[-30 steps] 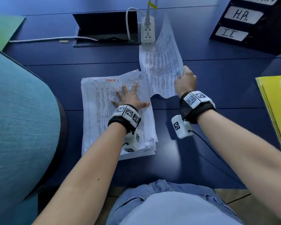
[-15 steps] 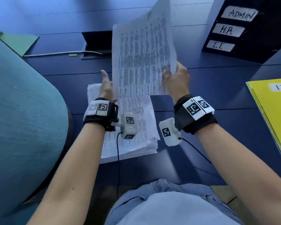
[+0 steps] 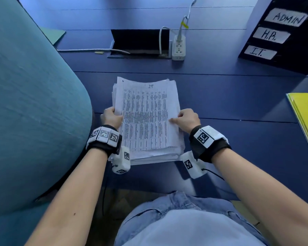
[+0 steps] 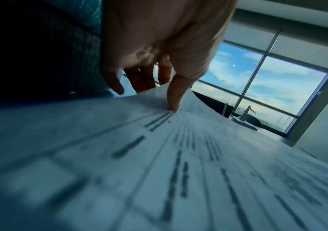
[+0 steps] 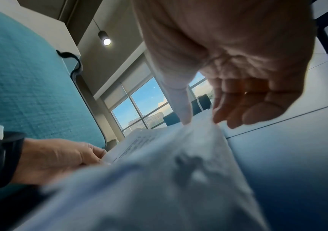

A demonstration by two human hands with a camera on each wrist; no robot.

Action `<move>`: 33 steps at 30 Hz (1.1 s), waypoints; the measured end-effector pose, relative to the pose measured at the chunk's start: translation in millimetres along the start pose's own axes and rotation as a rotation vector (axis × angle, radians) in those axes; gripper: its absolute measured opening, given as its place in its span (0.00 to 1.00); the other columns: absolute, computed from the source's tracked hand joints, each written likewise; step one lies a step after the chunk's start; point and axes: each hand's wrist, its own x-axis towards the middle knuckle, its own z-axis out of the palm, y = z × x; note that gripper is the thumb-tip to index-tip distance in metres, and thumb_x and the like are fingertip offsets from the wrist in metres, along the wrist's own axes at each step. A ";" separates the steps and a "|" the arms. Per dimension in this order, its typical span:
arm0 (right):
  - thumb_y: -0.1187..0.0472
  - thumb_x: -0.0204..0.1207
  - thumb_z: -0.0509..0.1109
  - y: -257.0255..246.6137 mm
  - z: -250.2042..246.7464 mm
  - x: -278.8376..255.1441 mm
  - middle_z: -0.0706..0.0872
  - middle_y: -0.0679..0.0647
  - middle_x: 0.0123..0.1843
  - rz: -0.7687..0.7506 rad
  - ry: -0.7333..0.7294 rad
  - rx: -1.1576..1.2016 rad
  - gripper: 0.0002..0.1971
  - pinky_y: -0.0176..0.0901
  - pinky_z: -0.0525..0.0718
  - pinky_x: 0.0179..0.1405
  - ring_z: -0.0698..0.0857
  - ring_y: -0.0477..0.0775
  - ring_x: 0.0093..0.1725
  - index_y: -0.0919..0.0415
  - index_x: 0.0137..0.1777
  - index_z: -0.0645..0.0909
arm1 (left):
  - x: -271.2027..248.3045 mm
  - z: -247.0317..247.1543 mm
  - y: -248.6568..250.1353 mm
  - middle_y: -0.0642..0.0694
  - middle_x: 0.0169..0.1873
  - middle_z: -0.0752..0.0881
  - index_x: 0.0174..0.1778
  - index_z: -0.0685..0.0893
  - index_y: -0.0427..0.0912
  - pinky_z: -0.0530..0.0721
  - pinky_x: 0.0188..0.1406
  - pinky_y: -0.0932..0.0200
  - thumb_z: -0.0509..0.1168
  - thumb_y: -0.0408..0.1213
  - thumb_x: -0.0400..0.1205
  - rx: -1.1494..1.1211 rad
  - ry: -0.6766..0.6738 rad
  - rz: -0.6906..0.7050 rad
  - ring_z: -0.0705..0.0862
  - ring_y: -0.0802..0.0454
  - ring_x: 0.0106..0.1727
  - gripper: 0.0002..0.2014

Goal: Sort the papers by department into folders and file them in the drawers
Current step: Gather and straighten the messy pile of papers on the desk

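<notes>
A thick stack of printed papers (image 3: pixel 146 142) lies in the middle of the blue table (image 3: pixel 229 157). Its top sheet (image 3: pixel 144 110) carries a dense table of text and sits slightly askew. My left hand (image 3: pixel 111 116) pinches that sheet's left edge; in the left wrist view the thumb (image 4: pixel 174 100) lies on the paper (image 4: pixel 179 156) and the fingers curl under it. On the right edge, my right hand (image 3: pixel 184 118) pinches the same sheet, thumb on top in the right wrist view (image 5: pixel 204 120). The black drawer unit (image 3: pixel 292 55), labelled ADMIN, H.R. and I.T., stands at the far right.
A yellow folder (image 3: pixel 306 121) lies at the table's right edge and a green folder (image 3: pixel 55 35) at the far left. A teal chair back (image 3: pixel 25 103) stands close on the left. A power strip (image 3: pixel 179 48) and an open cable box (image 3: pixel 139 41) sit behind the stack.
The sheet that my right hand held off to the right was raised in both hands, then came down onto the stack. My left hand left the stack's top for the sheet's left edge.
</notes>
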 end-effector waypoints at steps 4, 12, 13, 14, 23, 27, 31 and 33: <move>0.55 0.75 0.69 -0.9 5.2 4.1 0.77 0.61 0.66 0.052 0.011 -0.031 0.25 0.48 0.74 0.61 0.76 0.63 0.66 0.67 0.67 0.69 | -1.0 3.9 -5.5 0.32 0.74 0.63 0.73 0.65 0.34 0.60 0.77 0.48 0.69 0.38 0.77 0.041 -0.046 -0.148 0.61 0.36 0.77 0.31; 0.52 0.74 0.70 12.5 1.2 8.1 0.82 0.61 0.61 0.141 -0.060 0.275 0.26 0.52 0.81 0.61 0.83 0.62 0.60 0.69 0.66 0.74 | -1.7 23.4 7.4 0.33 0.77 0.62 0.79 0.54 0.32 0.68 0.73 0.38 0.76 0.63 0.57 -0.093 -0.254 -0.316 0.65 0.34 0.75 0.62; 0.53 0.73 0.71 16.7 -3.6 7.4 0.83 0.62 0.59 0.175 -0.061 0.346 0.26 0.51 0.83 0.58 0.84 0.62 0.56 0.70 0.65 0.74 | -4.6 28.2 9.6 0.34 0.76 0.63 0.78 0.54 0.32 0.68 0.73 0.39 0.76 0.63 0.56 -0.108 -0.251 -0.324 0.66 0.34 0.75 0.63; 0.56 0.73 0.71 20.5 -8.1 5.5 0.85 0.63 0.57 0.189 -0.072 0.413 0.24 0.50 0.85 0.54 0.86 0.61 0.52 0.71 0.64 0.75 | -9.3 33.0 12.8 0.33 0.77 0.61 0.79 0.53 0.32 0.66 0.75 0.39 0.76 0.62 0.59 -0.109 -0.255 -0.326 0.64 0.34 0.76 0.61; 0.66 0.75 0.70 28.3 -55.4 -21.0 0.84 0.55 0.54 -0.219 0.164 0.428 0.15 0.54 0.83 0.60 0.85 0.57 0.55 0.59 0.59 0.73 | -27.7 49.0 63.4 0.41 0.64 0.78 0.69 0.68 0.40 0.70 0.73 0.45 0.72 0.31 0.73 -0.575 -0.228 -0.026 0.76 0.43 0.67 0.29; 0.62 0.75 0.71 8.8 -91.3 -38.1 0.80 0.47 0.48 -0.448 0.450 0.472 0.22 0.35 0.84 0.47 0.82 0.51 0.48 0.66 0.65 0.67 | -38.4 23.7 109.2 0.39 0.64 0.80 0.70 0.69 0.40 0.77 0.66 0.37 0.75 0.45 0.63 -0.837 -0.109 0.256 0.79 0.41 0.66 0.39; 0.55 0.72 0.74 5.3 -115.7 -39.4 0.81 0.37 0.50 -0.511 0.552 0.637 0.22 0.34 0.83 0.53 0.83 0.37 0.50 0.56 0.62 0.71 | -56.5 8.8 133.0 0.43 0.64 0.82 0.72 0.69 0.44 0.77 0.67 0.40 0.77 0.44 0.66 -1.003 -0.184 0.465 0.82 0.47 0.65 0.39; 0.49 0.66 0.78 11.2 -119.9 -40.6 0.83 0.40 0.51 -0.513 0.524 0.689 0.22 0.45 0.85 0.56 0.85 0.45 0.53 0.46 0.56 0.71 | -62.6 6.0 134.6 0.41 0.62 0.83 0.71 0.71 0.40 0.79 0.66 0.44 0.79 0.44 0.63 -1.066 -0.228 0.507 0.83 0.47 0.63 0.40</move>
